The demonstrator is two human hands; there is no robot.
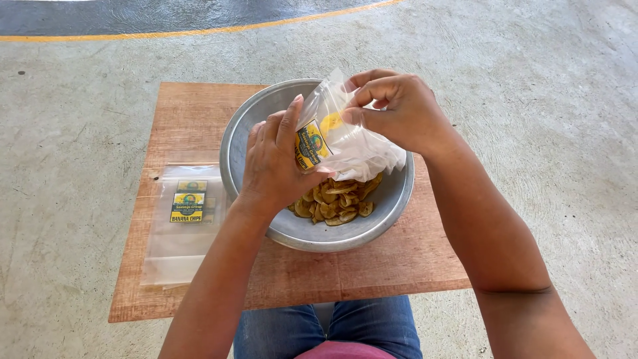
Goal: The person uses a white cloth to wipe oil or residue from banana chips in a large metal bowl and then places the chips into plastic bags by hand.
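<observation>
clear yellow-labelled bag [345,136] over bowl, flat bags [181,226] left

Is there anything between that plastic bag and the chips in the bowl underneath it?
Nothing visible. Both hands, left hand and right hand, hold the clear bag directly over the chips in the metal bowl.

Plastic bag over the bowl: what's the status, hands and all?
Left hand and right hand both grip the clear plastic bag above the metal bowl of chips. Empty bags lie left. Nothing blocking.
</observation>
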